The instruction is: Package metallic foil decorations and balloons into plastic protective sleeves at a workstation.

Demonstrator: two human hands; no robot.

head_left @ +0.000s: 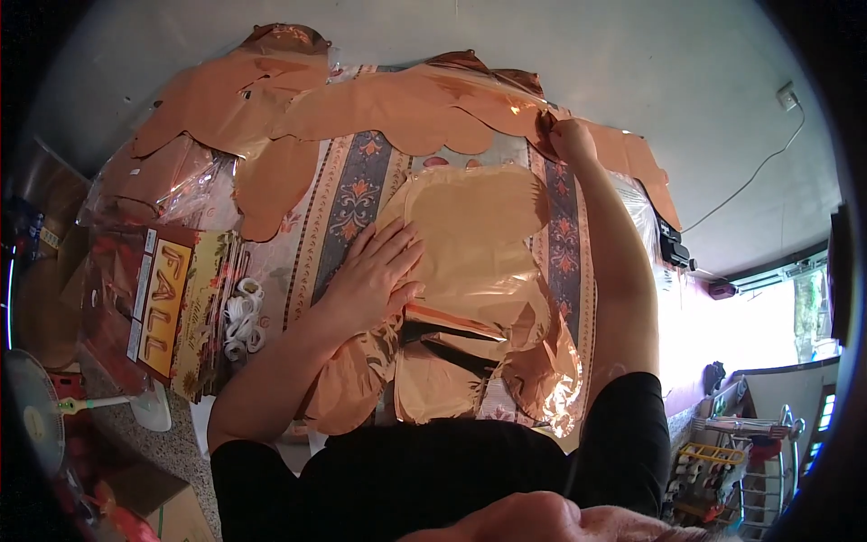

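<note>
Near foil [474, 217] flat up top, lower end crumpled; left hand [366, 278] spread on it; right hand [574, 141] curled at far foils [379, 113], pinch unclear; those lie overlapped, not separated.

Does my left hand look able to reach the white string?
Probably yes: the left hand lies spread on gold foil, with seemingly only tablecloth between it and the white string.

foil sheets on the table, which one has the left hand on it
The pale gold sheet in the middle, partly under the left hand; the long scalloped sheet behind it is a browner copper.
</note>
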